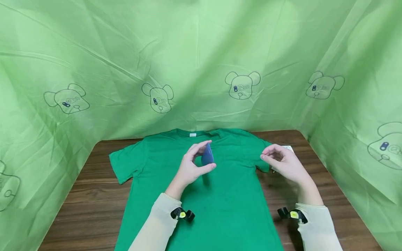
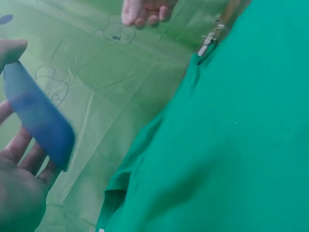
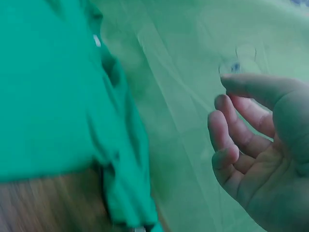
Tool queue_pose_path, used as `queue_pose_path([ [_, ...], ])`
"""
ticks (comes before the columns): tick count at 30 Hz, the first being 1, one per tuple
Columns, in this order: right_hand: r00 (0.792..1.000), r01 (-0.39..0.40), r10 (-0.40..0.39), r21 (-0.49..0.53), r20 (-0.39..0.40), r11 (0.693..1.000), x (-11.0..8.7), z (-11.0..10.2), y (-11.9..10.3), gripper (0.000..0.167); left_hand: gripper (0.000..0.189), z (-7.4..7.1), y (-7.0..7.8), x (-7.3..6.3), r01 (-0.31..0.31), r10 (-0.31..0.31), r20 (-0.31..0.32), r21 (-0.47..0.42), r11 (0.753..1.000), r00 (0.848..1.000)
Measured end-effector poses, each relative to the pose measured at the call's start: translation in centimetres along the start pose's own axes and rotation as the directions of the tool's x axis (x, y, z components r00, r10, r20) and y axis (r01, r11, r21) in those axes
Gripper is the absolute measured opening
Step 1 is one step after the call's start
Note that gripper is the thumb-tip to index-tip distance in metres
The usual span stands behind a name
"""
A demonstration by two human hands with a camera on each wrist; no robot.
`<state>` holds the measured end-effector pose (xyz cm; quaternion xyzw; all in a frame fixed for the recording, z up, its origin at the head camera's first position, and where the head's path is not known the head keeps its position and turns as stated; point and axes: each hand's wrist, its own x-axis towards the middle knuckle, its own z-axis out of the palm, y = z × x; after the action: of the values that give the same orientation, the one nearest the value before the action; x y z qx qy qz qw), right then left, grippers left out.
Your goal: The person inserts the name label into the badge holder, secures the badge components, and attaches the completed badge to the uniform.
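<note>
Your left hand (image 1: 190, 167) pinches thin flat blue card-like piece (image 1: 207, 155) by edges, above green fabric short-sleeved T-shirt (image 1: 232, 202); your right hand (image 1: 287, 164) loosely curled, apparently holding nothing. Loosened pinch could drop piece onto shirt.

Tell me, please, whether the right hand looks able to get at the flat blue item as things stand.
Probably yes: the right hand looks empty, and nothing visible stands between it and the flat blue item, though the left hand holds that item.
</note>
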<state>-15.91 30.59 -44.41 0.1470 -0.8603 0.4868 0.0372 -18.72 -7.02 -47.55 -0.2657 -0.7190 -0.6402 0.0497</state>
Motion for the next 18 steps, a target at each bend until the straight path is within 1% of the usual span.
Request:
queue_pose_path([
  [3,0.999,0.032,-0.031,0.013,-0.034,0.999,0.3,0.9,-1.1,0.009,0.076,0.0,0.0,0.1,0.009,-0.009,-0.018,-0.01,1.0,1.0],
  [7,0.997,0.036,-0.034,0.024,-0.07,0.999,0.5,2.4,-2.7,0.009,0.079,0.0,0.3,0.0,0.026,-0.026,-0.025,0.002,1.0,0.999],
  [12,0.995,0.045,-0.04,0.056,-0.088,0.997,1.4,3.9,-5.1,0.012,0.081,-0.2,0.3,0.0,0.062,-0.059,-0.046,0.059,0.996,0.997],
  [14,0.995,0.04,-0.033,0.071,-0.092,0.997,1.8,4.6,-6.1,0.014,0.081,-0.4,0.4,0.0,0.08,-0.076,-0.053,0.086,0.993,0.996],
  [18,0.996,0.013,-0.007,0.07,-0.087,0.997,2.7,5.8,-8.1,0.018,0.081,-0.7,0.6,0.0,0.1,-0.092,-0.062,0.137,0.986,0.994],
])
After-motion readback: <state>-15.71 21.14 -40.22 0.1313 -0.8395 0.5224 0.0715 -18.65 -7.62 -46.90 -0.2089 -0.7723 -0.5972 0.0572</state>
